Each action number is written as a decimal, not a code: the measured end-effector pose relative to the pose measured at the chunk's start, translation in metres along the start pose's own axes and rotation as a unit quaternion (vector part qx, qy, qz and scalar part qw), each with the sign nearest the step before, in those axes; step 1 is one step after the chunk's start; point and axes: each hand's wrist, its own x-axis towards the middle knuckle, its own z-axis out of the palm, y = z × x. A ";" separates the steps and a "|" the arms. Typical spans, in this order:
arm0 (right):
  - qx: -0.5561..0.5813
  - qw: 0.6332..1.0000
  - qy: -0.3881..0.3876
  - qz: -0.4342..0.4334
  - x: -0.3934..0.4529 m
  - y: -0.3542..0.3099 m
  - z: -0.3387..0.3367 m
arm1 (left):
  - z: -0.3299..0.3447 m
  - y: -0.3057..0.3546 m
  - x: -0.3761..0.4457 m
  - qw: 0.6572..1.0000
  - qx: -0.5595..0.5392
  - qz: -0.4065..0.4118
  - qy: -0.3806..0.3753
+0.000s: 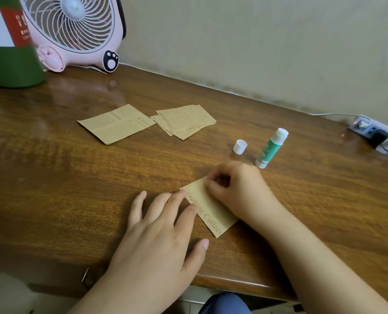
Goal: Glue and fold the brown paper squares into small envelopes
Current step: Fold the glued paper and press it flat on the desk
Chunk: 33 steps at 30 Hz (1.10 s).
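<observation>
Brown paper, printed with darker brown lettering, lay folded into a narrow strip (207, 207) near the front edge of a wooden desk (75, 189), and both bare hands worked on it. The right hand (236, 189) had its fingers curled down onto the strip's far end, pinching or pressing the paper there; the blur made it hard to say which. The left hand (161, 223) lay flat and spread, fingers straight, with two fingertips holding down the strip's left edge and the thumb resting apart on the wood.

Just beyond the right hand lay a green and white glue stick (270, 148), uncapped, with its white cap (240, 146) standing just beside it. Farther back were a fanned stack of brown paper squares (186, 121) and, to its left, a single flat piece (116, 124), the two nearly touching. At the back left stood a pink desk fan (75, 30) and a green container (9, 46); a power strip (376, 134) sat at the far right.

The step in hand looked like sealing a glued fold. To do it well, the flat hand should keep the strip from sliding while the other presses firmly along the whole seam, edges aligned, before the glue sets.
</observation>
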 end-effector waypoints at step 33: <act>-0.089 0.995 -0.034 -0.038 -0.027 0.025 -0.020 | -0.031 -0.022 0.077 0.995 0.010 0.030 -0.091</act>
